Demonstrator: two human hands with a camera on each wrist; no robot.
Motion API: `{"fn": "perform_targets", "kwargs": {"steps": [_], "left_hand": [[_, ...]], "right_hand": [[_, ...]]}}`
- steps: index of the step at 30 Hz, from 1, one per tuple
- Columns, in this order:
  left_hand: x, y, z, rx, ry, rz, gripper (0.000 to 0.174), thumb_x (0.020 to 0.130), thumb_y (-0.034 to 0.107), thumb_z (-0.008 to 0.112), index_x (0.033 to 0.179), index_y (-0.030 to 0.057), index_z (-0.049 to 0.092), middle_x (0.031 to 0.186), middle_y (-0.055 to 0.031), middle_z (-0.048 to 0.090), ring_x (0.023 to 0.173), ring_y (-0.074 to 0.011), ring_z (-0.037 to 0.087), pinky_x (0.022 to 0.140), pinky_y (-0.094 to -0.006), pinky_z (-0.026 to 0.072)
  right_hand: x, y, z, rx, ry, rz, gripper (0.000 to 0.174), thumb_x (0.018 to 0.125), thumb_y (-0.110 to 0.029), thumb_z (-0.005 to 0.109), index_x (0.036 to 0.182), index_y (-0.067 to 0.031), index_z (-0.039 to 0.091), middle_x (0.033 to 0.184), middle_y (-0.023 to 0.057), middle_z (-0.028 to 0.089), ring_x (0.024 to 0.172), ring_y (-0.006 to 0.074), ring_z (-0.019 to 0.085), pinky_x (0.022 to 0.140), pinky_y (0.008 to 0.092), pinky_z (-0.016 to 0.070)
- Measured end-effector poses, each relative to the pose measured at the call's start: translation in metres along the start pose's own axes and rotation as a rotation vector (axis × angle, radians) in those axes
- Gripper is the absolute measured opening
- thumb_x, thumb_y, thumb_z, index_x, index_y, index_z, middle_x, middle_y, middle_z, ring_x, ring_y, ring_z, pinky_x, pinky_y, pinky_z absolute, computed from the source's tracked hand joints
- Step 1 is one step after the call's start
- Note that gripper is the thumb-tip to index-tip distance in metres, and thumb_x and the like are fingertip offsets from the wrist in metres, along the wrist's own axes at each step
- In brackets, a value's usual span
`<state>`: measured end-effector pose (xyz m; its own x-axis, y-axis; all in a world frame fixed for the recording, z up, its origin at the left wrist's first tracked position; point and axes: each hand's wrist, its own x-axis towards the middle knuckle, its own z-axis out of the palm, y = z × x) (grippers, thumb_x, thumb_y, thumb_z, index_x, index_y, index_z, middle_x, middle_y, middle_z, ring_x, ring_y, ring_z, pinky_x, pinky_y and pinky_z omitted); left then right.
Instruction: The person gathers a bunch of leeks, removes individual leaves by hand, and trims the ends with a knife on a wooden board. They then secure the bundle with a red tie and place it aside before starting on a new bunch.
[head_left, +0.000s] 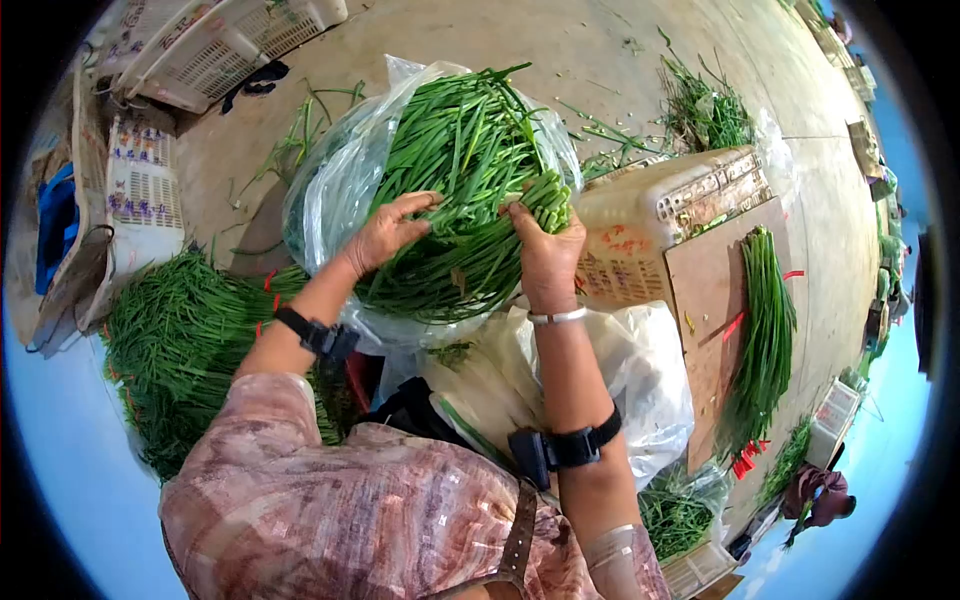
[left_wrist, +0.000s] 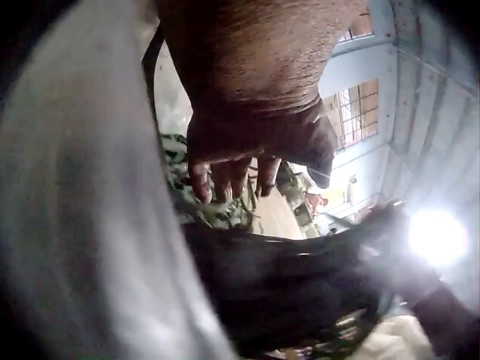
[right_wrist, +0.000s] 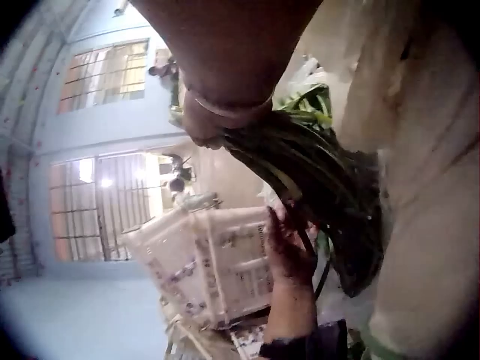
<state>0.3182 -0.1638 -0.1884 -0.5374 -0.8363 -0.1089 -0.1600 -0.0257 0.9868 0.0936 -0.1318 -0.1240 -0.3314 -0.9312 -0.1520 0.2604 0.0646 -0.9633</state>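
Observation:
A large heap of garlic chives (head_left: 450, 150) fills a clear plastic bag (head_left: 335, 190) in front of the person. My right hand (head_left: 550, 250) grips a bunch by its pale cut stem ends (head_left: 545, 200), thumb on top. From there the leaves curve left across the heap, as the right wrist view also shows. On the opposite side, my left hand (head_left: 388, 236) rests at the leaves with its fingers (left_wrist: 238, 178) extended and loosely spread. Its palm is turned away in the left wrist view, and the fingertips are right at the greens.
Beside the bag stands a stained plastic crate (head_left: 625, 215), with a board (head_left: 710, 300) carrying a tied chive bundle (head_left: 765, 340). More bundles (head_left: 180, 340) are piled at left. White crates (head_left: 145, 180) stand behind them. Loose greens (head_left: 705, 110) litter the floor. Another person (head_left: 820, 495) is at far right.

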Motion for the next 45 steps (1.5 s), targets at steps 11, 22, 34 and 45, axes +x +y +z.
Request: {"fn": "perform_targets", "kwargs": {"steps": [11,22,34,45], "left_hand": [[0.003,-0.043,-0.002,0.380,0.120,-0.105,0.050,0.082,0.034,0.062,0.118,-0.0003,0.052,0.114,-0.0201,0.056,0.101,-0.0257,0.055,0.086,-0.0344,0.0433],[0.016,0.286,0.108,0.010,0.114,0.916,0.058,0.075,0.023,0.071,0.125,0.0053,0.047,0.121,-0.0085,0.054,0.111,-0.0196,0.051,0.091,-0.0347,0.0401],[-0.058,0.401,0.407,-0.397,-0.546,1.269,0.050,0.079,0.022,0.068,0.123,0.0087,0.048,0.120,-0.0089,0.050,0.110,-0.0203,0.050,0.090,-0.0376,0.0419],[-0.050,0.367,0.498,-0.633,-1.710,0.371,0.114,0.056,0.074,0.062,0.137,0.0030,0.025,0.136,-0.0223,0.034,0.124,-0.0310,0.038,0.099,-0.0385,0.0370]], "right_hand": [[-0.076,-0.238,-0.067,0.020,0.066,-0.470,0.036,0.074,0.000,0.063,0.107,0.0087,0.051,0.082,0.0162,0.062,0.075,0.0228,0.063,0.068,0.0313,0.0521],[-0.238,-0.456,-0.155,-0.798,0.461,-0.842,0.032,0.074,-0.014,0.067,0.097,0.0062,0.059,0.079,0.0145,0.063,0.072,0.0219,0.064,0.070,0.0321,0.0532],[-0.351,-0.433,-0.234,-1.181,1.012,-0.614,0.019,0.073,-0.010,0.068,0.081,0.0056,0.062,0.066,0.0120,0.062,0.054,0.0159,0.060,0.047,0.0279,0.0498],[-0.348,-0.421,-0.260,-0.429,0.789,-0.718,0.023,0.078,-0.007,0.062,0.094,0.0106,0.059,0.077,0.0174,0.063,0.066,0.0228,0.064,0.060,0.0323,0.0557]]}}
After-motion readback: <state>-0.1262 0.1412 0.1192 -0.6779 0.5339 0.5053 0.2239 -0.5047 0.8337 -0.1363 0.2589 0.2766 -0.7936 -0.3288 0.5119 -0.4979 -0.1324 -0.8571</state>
